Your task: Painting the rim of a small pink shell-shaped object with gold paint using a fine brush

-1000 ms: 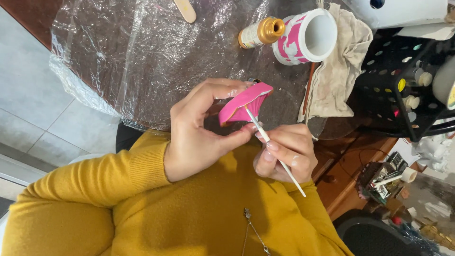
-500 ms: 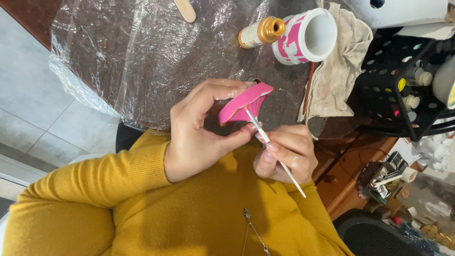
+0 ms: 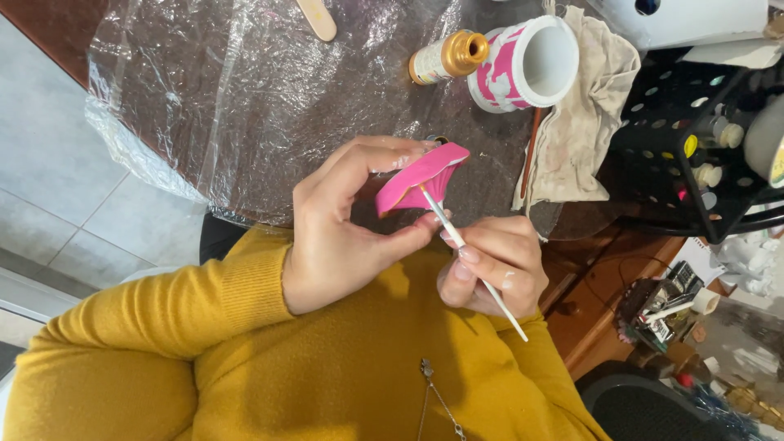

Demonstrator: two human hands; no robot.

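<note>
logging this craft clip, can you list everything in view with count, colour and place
pink piece: one, pink with a pale edge, held above the table edge
brush: one, thin and white, tip on the pink piece
cup: one, white with pink patches, lying at the top centre
paint bottle: one, pale with a gold cap, left of the cup
wooden stick: one, tan, top edge
plastic sheet: one, clear, covering the dark table
cloth: one, beige and stained, right of the cup
black rack: one, holding small bottles, far right
left hand: pinches the pink piece
right hand: grips the brush
</note>
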